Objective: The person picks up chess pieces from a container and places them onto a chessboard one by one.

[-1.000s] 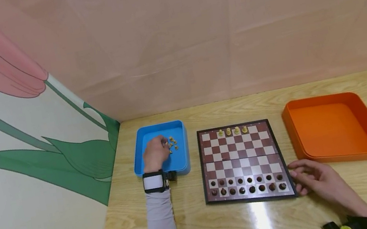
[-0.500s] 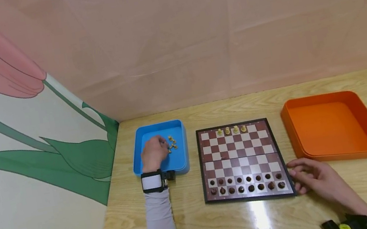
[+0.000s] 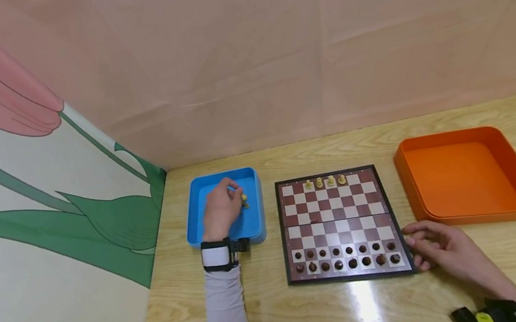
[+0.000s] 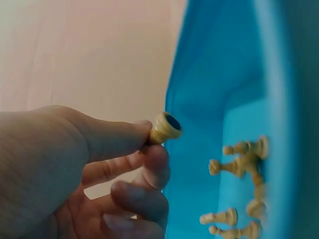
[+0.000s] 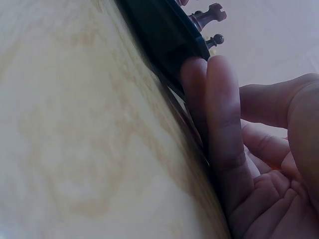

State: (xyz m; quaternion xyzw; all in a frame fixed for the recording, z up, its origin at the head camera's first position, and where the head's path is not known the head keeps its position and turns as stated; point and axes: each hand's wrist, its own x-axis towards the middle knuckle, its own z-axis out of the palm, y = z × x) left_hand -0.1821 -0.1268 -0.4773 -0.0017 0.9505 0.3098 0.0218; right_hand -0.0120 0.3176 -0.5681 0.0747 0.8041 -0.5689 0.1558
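My left hand (image 3: 222, 208) is inside the blue tray (image 3: 197, 206) and pinches a pale chess piece (image 4: 165, 128) between thumb and forefinger, its round base facing the left wrist camera. Several more pale pieces (image 4: 241, 158) lie loose in the tray. The chessboard (image 3: 339, 225) lies in the middle of the table, with three pale pieces (image 3: 325, 181) on its far row and dark pieces (image 3: 345, 258) filling the two near rows. My right hand (image 3: 440, 248) rests on the table, its fingertips (image 5: 212, 94) pressed against the board's right near edge.
An orange tray (image 3: 468, 178) stands to the right of the board with nothing in it. The wooden table (image 3: 317, 317) meets a pink wall at the back and a flower-printed panel (image 3: 43, 233) on the left.
My left hand has shifted slightly farther into the blue tray and taken up a pale piece, covering most of the loose pieces. The right hand has stayed at the board's edge.
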